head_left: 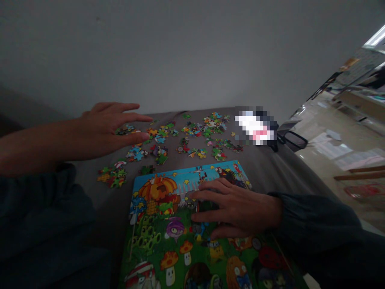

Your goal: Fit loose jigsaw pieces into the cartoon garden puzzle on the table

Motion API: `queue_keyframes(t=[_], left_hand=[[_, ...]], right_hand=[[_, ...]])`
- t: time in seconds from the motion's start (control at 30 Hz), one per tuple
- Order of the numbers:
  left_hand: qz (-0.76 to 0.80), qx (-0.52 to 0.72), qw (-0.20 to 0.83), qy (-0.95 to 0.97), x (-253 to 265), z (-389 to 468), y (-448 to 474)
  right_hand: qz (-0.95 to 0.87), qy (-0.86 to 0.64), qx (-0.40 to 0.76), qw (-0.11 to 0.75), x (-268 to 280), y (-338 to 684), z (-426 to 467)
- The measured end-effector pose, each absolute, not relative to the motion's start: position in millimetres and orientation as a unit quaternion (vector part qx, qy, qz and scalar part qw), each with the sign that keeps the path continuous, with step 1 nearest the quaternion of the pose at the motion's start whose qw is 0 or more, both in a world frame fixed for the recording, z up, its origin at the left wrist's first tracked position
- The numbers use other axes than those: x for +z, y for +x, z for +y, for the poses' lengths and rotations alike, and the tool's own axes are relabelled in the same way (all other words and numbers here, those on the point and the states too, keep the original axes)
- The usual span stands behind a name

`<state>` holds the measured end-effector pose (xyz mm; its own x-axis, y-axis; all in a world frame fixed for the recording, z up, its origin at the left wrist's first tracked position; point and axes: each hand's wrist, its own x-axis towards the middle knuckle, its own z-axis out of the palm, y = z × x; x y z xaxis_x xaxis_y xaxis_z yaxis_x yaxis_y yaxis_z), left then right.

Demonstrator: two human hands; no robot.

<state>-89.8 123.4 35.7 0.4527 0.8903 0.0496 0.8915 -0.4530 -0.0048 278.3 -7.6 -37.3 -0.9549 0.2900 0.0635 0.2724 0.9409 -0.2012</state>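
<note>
My left hand (pixel 111 124) hovers over the left part of a spread of loose jigsaw puzzle pieces (pixel 161 154), its fingers stretched out and apart with nothing held. My right hand (pixel 224 208) lies palm down on a colourful cartoon puzzle board (pixel 174 257), fingers spread across its upper right area. The board shows a pumpkin, mushrooms and green plants under a strip of blue sky. Part of its picture is hidden beneath my right hand and sleeve. A small cluster of pieces (pixel 114 176) sits left of the board's upper corner.
Grey cloth (pixel 255 168) covers the surface beneath the pieces, with a pale wall (pixel 186 52) behind it. At the right edge lie a pixelated dark-and-white item (pixel 255 126) and black-framed glasses (pixel 293 139). Beyond that edge is a shiny floor (pixel 327 140) with furniture.
</note>
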Motion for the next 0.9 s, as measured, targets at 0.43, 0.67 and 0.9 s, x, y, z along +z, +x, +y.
queue_keyframes(t=[0.43, 0.67, 0.9], left_hand=[[-0.520, -0.014, 0.019, -0.854, 35.1, 123.3, -89.8], [-0.525, 0.008, 0.018, -0.851, 39.0, 121.3, -83.3], [-0.526, 0.005, 0.010, -0.851, 39.5, 120.9, -81.4]], right_hand=[[-0.986, -0.135, 0.080, 0.055, -40.1, 275.9, -9.8], [-0.995, -0.070, 0.046, 0.057, -39.0, 273.5, -20.4], [-0.995, -0.072, 0.045, 0.058, -38.4, 269.8, -24.7]])
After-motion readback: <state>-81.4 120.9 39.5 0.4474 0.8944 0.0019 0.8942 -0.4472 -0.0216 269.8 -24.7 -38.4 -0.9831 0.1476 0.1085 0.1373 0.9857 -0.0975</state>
